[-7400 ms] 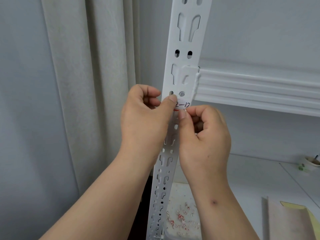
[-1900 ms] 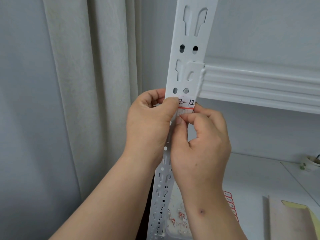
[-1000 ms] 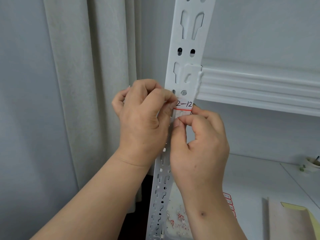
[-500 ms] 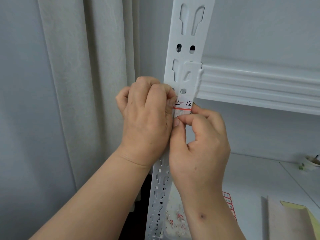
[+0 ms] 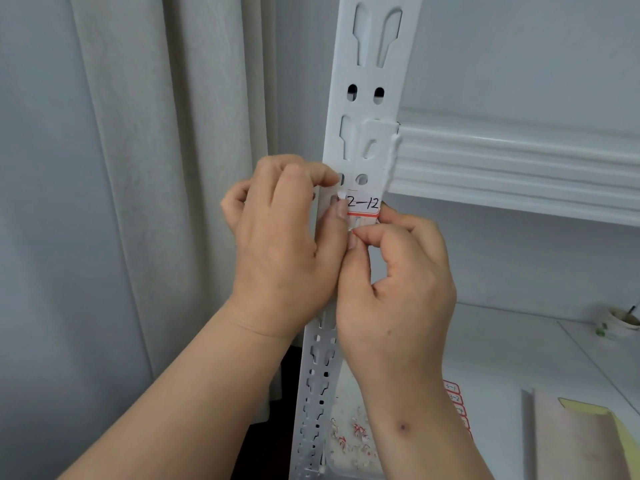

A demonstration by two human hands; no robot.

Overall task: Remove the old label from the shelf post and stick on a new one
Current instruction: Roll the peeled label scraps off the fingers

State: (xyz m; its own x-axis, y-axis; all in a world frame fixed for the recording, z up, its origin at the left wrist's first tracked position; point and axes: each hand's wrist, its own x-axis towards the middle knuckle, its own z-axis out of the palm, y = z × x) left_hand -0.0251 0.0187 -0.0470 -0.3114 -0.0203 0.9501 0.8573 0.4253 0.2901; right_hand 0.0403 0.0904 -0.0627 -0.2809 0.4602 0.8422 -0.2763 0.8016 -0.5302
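Right hand (image 5: 398, 282) pinches the lower edge of the label (image 5: 362, 206) on the post (image 5: 367, 98); left hand (image 5: 287, 237), fingers curled, picks its left corner. Best peeled slowly, flat against the post, to avoid tearing.

Storeroom, slotted metal shelf post (image 5: 367, 98), numbered label (image 5: 363, 206), curtain (image 5: 166, 168)

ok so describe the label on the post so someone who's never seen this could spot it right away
Find the white slotted shelf post in the middle, and the ribbed shelf beam hooked to its right. Just below that joint, under two small holes, sits the label. It is the only marking there: handwritten "2-12" over a red line.
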